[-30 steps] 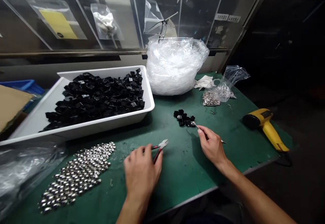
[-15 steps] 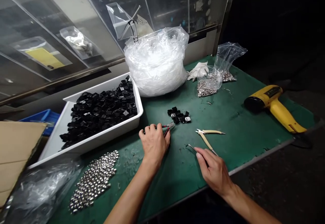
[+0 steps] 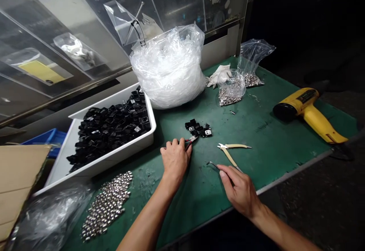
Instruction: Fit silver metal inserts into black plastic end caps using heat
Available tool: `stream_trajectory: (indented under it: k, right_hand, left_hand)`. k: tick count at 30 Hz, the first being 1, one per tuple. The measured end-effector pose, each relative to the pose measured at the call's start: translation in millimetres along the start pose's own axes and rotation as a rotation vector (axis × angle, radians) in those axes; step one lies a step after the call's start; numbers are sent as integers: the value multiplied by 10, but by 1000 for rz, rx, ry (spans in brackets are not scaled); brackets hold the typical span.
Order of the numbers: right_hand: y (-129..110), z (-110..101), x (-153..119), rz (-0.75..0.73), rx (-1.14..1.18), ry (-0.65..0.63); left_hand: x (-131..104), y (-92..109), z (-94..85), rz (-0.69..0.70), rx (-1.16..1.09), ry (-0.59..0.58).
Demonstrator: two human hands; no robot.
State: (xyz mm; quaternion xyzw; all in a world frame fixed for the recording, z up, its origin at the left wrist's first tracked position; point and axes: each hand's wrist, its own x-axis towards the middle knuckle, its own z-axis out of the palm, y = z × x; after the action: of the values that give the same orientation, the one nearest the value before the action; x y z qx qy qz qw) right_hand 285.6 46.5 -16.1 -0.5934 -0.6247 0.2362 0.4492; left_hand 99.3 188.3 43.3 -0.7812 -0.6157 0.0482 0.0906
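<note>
My left hand (image 3: 176,160) is closed over red-handled pliers (image 3: 194,138), their jaws pointing away from me. Just beyond the jaws lies a small cluster of black plastic pieces (image 3: 196,128), a few with bright metal faces. Between the fingers of my right hand (image 3: 238,186) is a thin dark tool with a bent tip (image 3: 211,163), held just above or against the mat; its rear end is hidden in the hand. Cream-handled cutting pliers (image 3: 228,154) lie spread on the mat, with one handle running close to my right fingers.
A white tray (image 3: 114,160) of black pieces stands left, with rows of shiny metal parts (image 3: 108,205) in front. A big clear plastic bag (image 3: 171,72) sits behind. Toward the right are bags of small metal parts (image 3: 229,95), a white glove (image 3: 218,75) and a yellow heat gun (image 3: 308,110).
The view has shifted slightly, so most things sit a little further left. Both hands keep their grips and stay at nearly the same spots over the mat.
</note>
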Motion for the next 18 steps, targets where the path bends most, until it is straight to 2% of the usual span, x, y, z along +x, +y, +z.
stream_trajectory:
  k: [3, 5, 8, 10, 14, 18]
  right_hand:
    - [4, 0, 1, 2, 1, 10]
    - [6, -5, 0, 5, -2, 21]
    - [12, -14, -5, 3, -12, 32]
    - [17, -18, -14, -3, -25, 33]
    - [18, -3, -50, -27, -80, 23]
    - [-15, 64, -70, -73, -189, -14]
  left_hand:
    - [-36, -86, 6, 3, -125, 8]
    - [-129, -168, -12, 2, -338, 14]
    - [-377, -299, -53, -16, -748, 3]
    - [-586, -370, -74, -47, -929, -5]
    - [-965, -431, -41, -119, -1082, 26]
    - [-1183, -412, 99, -228, -1179, 69]
